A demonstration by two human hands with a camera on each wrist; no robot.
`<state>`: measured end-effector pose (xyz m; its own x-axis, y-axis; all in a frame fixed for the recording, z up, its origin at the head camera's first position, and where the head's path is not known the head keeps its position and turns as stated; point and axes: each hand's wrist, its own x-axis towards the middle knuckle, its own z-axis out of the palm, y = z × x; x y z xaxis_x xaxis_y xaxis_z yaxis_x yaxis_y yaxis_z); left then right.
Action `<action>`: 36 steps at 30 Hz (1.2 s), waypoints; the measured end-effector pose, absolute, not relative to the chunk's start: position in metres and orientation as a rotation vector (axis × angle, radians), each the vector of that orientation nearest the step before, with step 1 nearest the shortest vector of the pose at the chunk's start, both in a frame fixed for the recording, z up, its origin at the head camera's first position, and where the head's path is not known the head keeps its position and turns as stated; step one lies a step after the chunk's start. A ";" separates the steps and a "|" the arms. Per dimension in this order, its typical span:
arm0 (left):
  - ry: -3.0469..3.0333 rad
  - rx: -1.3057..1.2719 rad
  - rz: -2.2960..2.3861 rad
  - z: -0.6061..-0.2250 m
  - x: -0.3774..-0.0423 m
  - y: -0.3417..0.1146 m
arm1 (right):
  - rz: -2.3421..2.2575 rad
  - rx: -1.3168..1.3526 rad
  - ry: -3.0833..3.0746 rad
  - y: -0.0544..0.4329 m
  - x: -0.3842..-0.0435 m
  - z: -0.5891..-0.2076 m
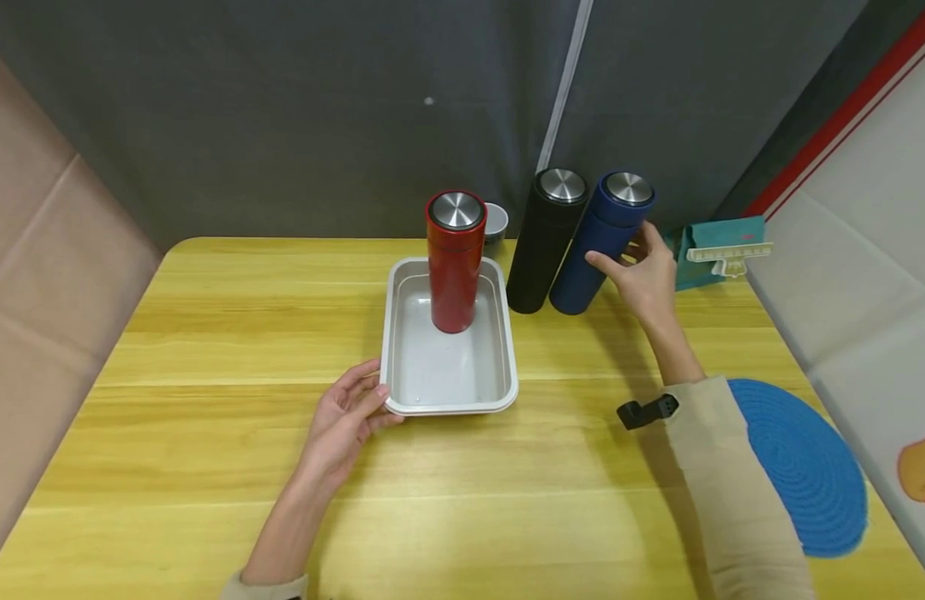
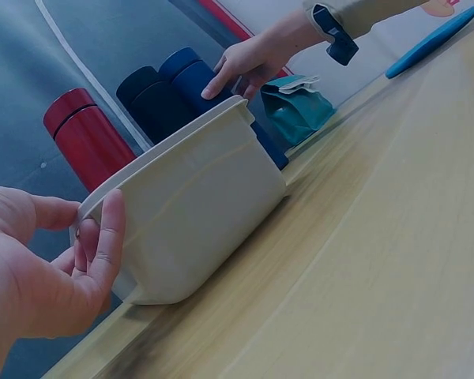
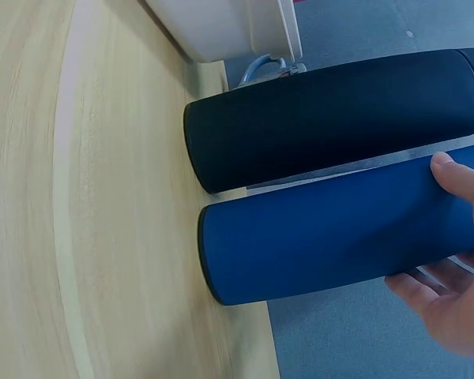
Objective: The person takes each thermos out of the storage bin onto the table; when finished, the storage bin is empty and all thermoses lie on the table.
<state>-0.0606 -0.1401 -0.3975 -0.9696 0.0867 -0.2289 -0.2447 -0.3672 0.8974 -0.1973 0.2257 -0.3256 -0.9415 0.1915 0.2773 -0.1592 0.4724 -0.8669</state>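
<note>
While right hand (image 1: 647, 271) grips blue flask (image 1: 599, 246) | right-wrist view crops lid (image 1: 630, 188)

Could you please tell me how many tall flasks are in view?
3: the red flask in the white bin, the black flask right of it, and the blue flask in the right hand.

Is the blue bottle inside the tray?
No, the blue bottle is outside the tray, beside the black bottle.

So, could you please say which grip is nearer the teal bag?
Right: the right grip is beside the bag, holding the blue bottle; the left grip, farther off, holds the tray.
</note>
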 end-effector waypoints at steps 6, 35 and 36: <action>1.633 -0.204 2.432 -0.397 -0.061 -0.139 | 1.476 -0.056 -2.379 0.235 -0.203 -0.341; 1.649 -0.210 2.414 -0.396 -0.059 -0.139 | 1.525 0.154 -2.412 0.231 -0.144 -0.350; 1.655 -0.208 2.410 -0.396 -0.059 -0.140 | 1.546 0.174 -2.398 0.228 -0.143 -0.349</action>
